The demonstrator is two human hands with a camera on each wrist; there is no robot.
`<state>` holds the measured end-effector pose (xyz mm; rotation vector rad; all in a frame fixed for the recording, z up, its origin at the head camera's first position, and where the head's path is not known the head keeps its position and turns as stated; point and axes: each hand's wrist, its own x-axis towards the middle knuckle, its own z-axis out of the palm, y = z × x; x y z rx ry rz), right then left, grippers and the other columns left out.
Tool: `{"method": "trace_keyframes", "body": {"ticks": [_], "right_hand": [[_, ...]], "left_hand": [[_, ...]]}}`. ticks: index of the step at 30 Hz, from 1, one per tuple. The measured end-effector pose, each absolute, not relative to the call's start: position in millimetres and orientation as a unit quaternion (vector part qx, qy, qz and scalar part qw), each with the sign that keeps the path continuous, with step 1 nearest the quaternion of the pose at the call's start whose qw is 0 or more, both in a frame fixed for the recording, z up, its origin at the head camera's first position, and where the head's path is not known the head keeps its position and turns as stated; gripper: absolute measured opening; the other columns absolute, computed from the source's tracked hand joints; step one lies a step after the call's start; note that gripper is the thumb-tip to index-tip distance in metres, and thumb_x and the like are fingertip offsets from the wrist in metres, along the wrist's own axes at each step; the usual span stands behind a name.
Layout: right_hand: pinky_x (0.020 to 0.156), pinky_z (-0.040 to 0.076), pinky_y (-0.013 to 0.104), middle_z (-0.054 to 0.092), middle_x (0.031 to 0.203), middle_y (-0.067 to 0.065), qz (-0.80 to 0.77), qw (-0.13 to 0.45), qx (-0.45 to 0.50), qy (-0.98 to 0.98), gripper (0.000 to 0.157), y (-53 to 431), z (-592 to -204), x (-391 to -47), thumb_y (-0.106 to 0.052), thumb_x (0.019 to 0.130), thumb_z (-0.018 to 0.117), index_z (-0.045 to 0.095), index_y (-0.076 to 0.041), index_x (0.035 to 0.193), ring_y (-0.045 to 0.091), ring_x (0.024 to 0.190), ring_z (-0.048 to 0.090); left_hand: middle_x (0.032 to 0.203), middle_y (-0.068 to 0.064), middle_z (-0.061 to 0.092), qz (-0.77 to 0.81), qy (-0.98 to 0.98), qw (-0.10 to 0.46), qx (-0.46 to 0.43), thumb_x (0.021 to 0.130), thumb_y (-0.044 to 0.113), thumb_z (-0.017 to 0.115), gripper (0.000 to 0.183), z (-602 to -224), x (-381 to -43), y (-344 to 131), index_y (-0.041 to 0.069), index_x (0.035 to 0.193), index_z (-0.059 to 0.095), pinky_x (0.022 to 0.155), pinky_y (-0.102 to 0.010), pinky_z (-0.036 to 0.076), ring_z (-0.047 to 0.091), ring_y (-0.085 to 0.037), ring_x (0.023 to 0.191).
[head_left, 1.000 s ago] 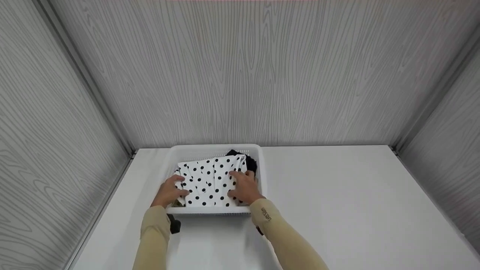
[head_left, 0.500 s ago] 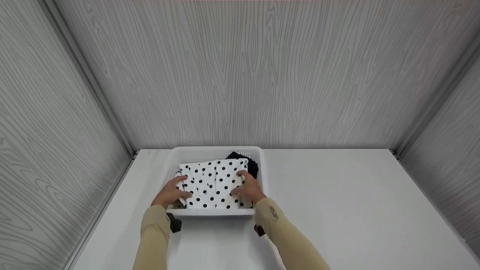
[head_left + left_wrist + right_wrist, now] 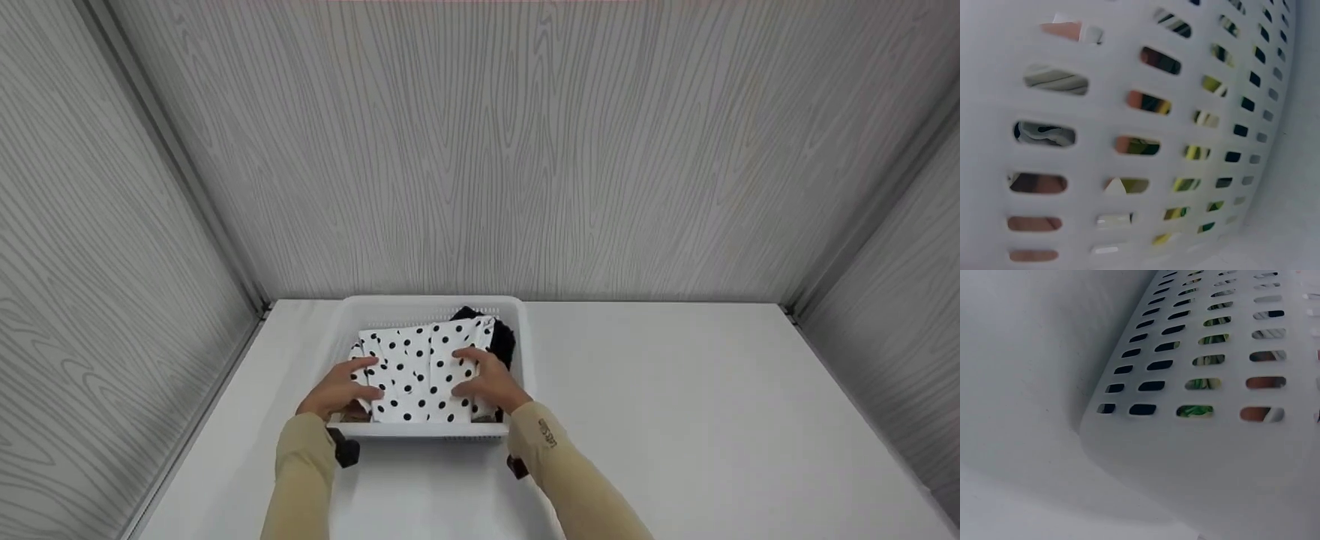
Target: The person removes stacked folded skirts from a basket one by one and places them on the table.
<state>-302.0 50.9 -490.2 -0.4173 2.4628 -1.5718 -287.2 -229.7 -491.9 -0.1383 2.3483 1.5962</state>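
Note:
In the head view a folded white cloth with black polka dots (image 3: 417,375) lies on top in a white slotted plastic basket (image 3: 420,430). My left hand (image 3: 336,387) reaches over the basket's left side, its thumb and a finger stretched onto the cloth's left edge. On the other side, my right hand (image 3: 491,381) rests on the cloth's right part, thumb and finger spread apart. The remaining fingers of both hands are hidden. Through the slots, skin shows beside patterned green-and-yellow fabric in the left wrist view (image 3: 1145,146) and in the right wrist view (image 3: 1196,410).
Dark fabric (image 3: 502,341) sticks out from beneath the dotted cloth at the basket's back right. A white table (image 3: 675,405) extends to the right of the basket. Grey wood-grain panels (image 3: 480,150) stand behind and at both sides.
My right hand shifts slightly right, then back left over the dotted cloth, whose right edge now looks more folded. The left hand stays at the left edge. The basket stays put.

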Motion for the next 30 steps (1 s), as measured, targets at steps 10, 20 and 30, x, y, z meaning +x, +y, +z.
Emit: {"method": "trace_keyframes", "body": {"ticks": [10,20,30], "right_hand": [[0.052,0.044,0.021,0.029,0.162,0.021,-0.566,0.143,-0.109,0.804,0.084,51,-486,-302,0.011,0.082,0.068,0.037,-0.008,0.158,0.007,0.053,0.039],[0.060,0.048,0.023,0.029,0.163,0.015,-0.603,0.115,-0.133,0.778,0.085,71,-461,-304,0.010,0.080,0.066,0.037,-0.012,0.158,0.008,0.066,0.044],[0.100,0.049,0.037,0.031,0.162,0.017,-0.640,0.103,-0.112,0.753,0.088,88,-452,-297,0.010,0.075,0.065,0.041,-0.012,0.157,0.030,0.139,0.042]], "left_hand": [[0.134,-0.027,0.052,0.567,0.813,0.124,-0.036,0.084,0.000,0.074,0.083,-488,-287,-232,0.003,0.157,0.034,0.065,-0.034,0.057,0.063,-0.018,0.070],[0.161,-0.026,0.023,0.612,0.787,0.074,-0.025,0.085,-0.003,0.074,0.087,-471,-280,-224,0.008,0.160,0.031,0.059,-0.032,0.056,0.062,-0.014,0.068],[0.165,-0.023,0.017,0.613,0.788,0.045,-0.008,0.086,-0.003,0.073,0.085,-461,-270,-207,0.007,0.160,0.031,0.061,-0.032,0.057,0.062,-0.012,0.068]]}}
